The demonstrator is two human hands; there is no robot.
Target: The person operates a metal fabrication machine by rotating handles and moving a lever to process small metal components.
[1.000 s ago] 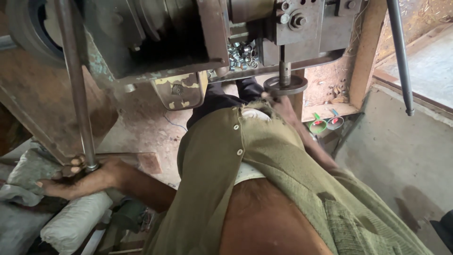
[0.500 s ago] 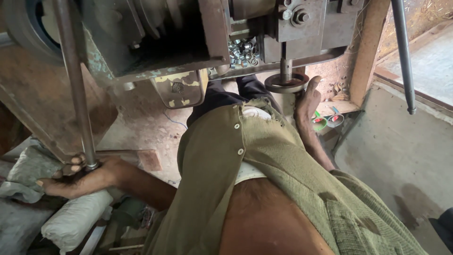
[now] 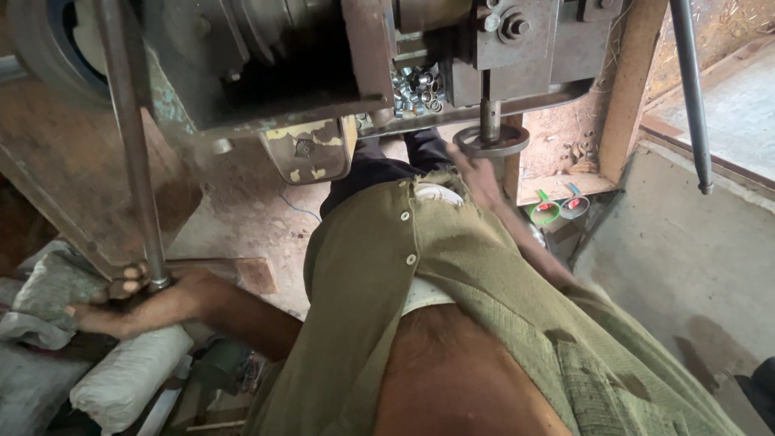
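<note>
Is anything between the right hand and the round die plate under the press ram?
Nothing visible. The right hand is already at the near edge of the die plate, fingers against its rim, with no object between them. The ram stands over the plate's middle. The left hand grips the lever rod.

Floor [image 3: 242,218] was bare dirt, reddish-brown & dusty. Grey concrete slab [image 3: 686,266] sat at the right w/ dark stains. Wooden post [image 3: 626,81] stood upright beside it. Daylight came in from the upper right. Whitish sacks [image 3: 121,379] lay bottom left.
</note>
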